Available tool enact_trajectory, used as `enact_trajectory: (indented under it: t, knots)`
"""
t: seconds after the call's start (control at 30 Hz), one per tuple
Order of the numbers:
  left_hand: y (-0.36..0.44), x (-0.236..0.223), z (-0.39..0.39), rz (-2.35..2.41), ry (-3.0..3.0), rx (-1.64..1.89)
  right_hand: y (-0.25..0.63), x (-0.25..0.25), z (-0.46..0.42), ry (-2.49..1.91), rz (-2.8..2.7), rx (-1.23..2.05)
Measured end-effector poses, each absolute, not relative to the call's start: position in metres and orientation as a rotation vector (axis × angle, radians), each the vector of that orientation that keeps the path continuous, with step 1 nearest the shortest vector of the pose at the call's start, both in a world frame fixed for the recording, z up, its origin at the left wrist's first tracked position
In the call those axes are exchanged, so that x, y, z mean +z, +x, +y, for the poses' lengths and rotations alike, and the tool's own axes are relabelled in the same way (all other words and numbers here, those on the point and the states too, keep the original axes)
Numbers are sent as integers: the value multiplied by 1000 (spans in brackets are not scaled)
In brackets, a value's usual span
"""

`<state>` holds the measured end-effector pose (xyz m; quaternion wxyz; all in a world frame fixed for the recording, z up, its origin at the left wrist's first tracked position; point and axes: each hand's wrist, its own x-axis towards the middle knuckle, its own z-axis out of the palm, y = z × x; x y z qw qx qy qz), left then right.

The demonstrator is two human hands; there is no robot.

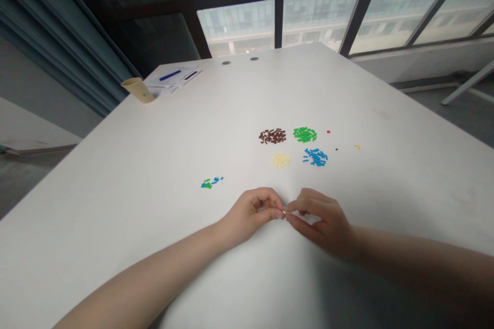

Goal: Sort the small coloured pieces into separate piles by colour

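Observation:
My left hand (259, 212) and my right hand (322, 220) meet fingertip to fingertip above the near part of the white table (162, 149). Both pinch a tiny pale yellow piece (284, 212) between thumb and finger; its exact shape is too small to make out. Beyond the hands lie sorted piles of small flat pieces: brown pieces (273, 136), green pieces (305, 134), pale yellow pieces (281, 160) and blue pieces (315, 157). Left of my left hand is a little mixed cluster of blue and green pieces (209, 183).
Right of the piles lie a red piece (328, 132), a black dot (336, 149) and some yellow bits (357, 147). A tilted paper cup (139, 90) stands at the left edge, beside papers (156, 82) with a blue pen (170, 75). Windows line the far side.

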<state>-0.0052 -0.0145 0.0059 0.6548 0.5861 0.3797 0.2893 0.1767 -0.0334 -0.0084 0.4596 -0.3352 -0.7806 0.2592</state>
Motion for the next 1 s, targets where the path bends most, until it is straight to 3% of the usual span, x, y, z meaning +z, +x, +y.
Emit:
enact_trajectory:
  t: [0.3,0.67,1.0]
  knots:
    - [-5,2,-9,945,1345,641,180,-6,-27,-844,-2040,516]
    - [-8,-7,-6,915,1665,341,190,-17,33,-1542,-2113,336]
    - [-5,-5,-7,946,1763,319,189,-34,37,-1527,-2092,339]
